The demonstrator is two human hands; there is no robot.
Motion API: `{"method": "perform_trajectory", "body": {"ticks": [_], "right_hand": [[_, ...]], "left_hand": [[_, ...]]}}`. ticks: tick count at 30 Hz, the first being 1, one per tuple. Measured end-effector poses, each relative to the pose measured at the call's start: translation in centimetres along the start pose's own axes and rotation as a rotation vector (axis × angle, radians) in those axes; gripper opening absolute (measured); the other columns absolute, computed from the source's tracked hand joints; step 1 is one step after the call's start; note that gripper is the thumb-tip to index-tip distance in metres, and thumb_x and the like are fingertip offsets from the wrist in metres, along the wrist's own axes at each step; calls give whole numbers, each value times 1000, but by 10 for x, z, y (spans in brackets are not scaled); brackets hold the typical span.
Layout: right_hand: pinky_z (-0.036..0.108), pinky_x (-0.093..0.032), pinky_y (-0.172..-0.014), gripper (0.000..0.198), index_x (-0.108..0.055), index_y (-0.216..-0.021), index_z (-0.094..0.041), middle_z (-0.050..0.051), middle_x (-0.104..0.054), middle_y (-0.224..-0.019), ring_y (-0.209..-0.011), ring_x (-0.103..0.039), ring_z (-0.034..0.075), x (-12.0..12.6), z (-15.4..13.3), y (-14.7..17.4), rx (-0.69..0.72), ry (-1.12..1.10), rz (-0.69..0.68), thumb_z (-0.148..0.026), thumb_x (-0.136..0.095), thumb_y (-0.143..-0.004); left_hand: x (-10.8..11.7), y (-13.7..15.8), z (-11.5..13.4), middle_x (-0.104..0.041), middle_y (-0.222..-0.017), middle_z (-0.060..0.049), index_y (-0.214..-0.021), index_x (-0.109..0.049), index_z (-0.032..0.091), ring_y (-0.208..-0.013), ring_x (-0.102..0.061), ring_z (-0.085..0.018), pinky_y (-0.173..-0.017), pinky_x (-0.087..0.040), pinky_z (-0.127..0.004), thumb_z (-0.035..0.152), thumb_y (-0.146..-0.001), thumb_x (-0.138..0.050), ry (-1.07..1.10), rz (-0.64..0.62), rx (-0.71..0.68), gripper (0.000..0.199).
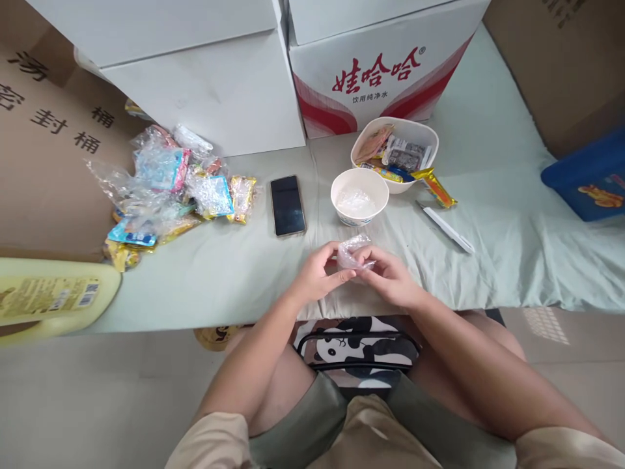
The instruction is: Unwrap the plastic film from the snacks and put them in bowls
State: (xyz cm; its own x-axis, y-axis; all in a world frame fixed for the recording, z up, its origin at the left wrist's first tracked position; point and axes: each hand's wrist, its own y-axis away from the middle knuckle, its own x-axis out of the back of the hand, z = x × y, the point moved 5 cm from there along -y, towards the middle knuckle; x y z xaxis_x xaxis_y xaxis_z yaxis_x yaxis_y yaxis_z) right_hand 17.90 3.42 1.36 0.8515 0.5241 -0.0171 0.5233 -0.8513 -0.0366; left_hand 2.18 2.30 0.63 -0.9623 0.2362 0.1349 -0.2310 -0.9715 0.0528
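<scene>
The left hand (pixel 317 277) and right hand (pixel 393 280) pinch the film (pixel 352 251) with fingertips, perhaps because it is thin, on the near side of the bowl (pixel 360 217). The phone (pixel 288 206) lies left of the bowl, the knife (pixel 446 228) right, probably leaving the hands room.

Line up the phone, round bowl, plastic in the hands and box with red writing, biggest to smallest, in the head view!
1. Box with red writing
2. Round bowl
3. Phone
4. Held plastic, going by what shows
</scene>
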Motion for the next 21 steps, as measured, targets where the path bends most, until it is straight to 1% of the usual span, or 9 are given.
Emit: {"method": "perform_trajectory", "body": {"ticks": [2,4,7,10,12,14,16,18,21], "right_hand": [[37,-55,-81,34,-67,-95,-24,6,-73,-95,-88,-68,21,2,-2,3,-28,11,0,-57,-61,-91],[38,-56,-82,32,-71,-97,-23,8,-75,-96,-89,-70,22,16,-13,4,-48,130,114,-53,-60,-92],[33,-52,-69,23,-73,-90,-21,5,-72,-79,-71,-66,19,49,-52,-9,-38,467,356,-39,-59,-92],[32,-48,-72,19,-75,-91,-19,4,-70,-77,-71,-62,17,77,-95,-57,6,896,423,-27,-58,-90],[32,-45,-71,18,-75,-88,-15,5,-68,-76,-72,-61,16,92,-104,-102,-57,1160,356,-19,-58,-86],[32,-42,-69,15,-75,-88,-15,5,-68,-79,-73,-59,16,100,-93,-144,-137,1345,154,-15,-61,-84],[32,-41,-68,6,-73,-80,-18,3,-66,-75,-70,-57,16,104,-73,-171,-171,1438,-5,-15,-69,-79],[32,-41,-68,5,-70,-74,-20,1,-62,-70,-69,-55,16,107,-56,-185,-181,1471,-55,-17,-74,-76],[32,-40,-68,8,-67,-73,-20,2,-61,-71,-70,-55,16,112,-40,-188,-212,1487,-54,-20,-73,-78]], "left_hand": [[2,-3,-3,-68,-90,-6,-94,-65,18,-84,-63,-19,-76,-51,-30,54,-81,-75,65,21,54,39],[10,-6,-4,-63,-78,-2,-84,-63,18,-75,-58,-16,-69,-47,-28,54,-80,-75,89,106,77,38],[21,-9,-5,-52,-68,2,-75,-57,18,-65,-48,-12,-61,-39,-25,48,-79,-75,64,206,104,35],[26,-10,-4,-46,-64,4,-70,-52,19,-60,-42,-10,-59,-34,-24,42,-78,-73,33,220,116,32],[26,-9,-2,-48,-66,4,-73,-55,18,-61,-43,-11,-60,-35,-25,40,-78,-72,44,182,116,28],[27,-8,-1,-52,-68,3,-77,-59,18,-63,-46,-11,-61,-36,-25,40,-78,-71,55,154,120,25],[29,-6,1,-54,-69,2,-79,-61,17,-64,-48,-12,-63,-38,-26,41,-77,-71,54,146,130,26],[32,-4,1,-55,-70,1,-78,-61,18,-66,-49,-13,-64,-39,-26,43,-77,-72,44,140,141,27],[33,-3,2,-56,-71,1,-78,-61,18,-67,-49,-14,-65,-39,-27,44,-77,-72,38,115,142,28]]}}
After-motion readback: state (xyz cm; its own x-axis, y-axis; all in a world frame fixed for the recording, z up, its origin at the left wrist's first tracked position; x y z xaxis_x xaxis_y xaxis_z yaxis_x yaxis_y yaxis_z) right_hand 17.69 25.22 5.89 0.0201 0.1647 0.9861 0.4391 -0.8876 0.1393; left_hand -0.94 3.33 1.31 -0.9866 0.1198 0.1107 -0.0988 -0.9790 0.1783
